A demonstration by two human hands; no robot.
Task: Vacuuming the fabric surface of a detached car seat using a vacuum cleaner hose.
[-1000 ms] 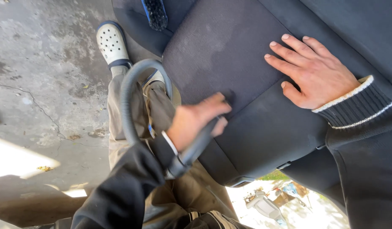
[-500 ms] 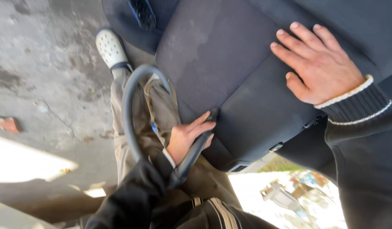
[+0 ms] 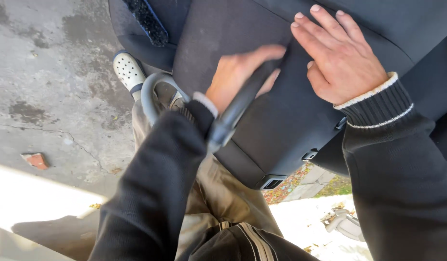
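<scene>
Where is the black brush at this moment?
In the head view the black brush lies at the top left, on the dark surface just above the white shoe, left of the seat cushion.

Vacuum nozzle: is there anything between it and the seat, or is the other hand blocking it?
Nothing visible blocks it. The left hand holds the vacuum nozzle against the dark car seat. The right hand lies flat on the seat just beside the nozzle's tip, not across it.
</scene>
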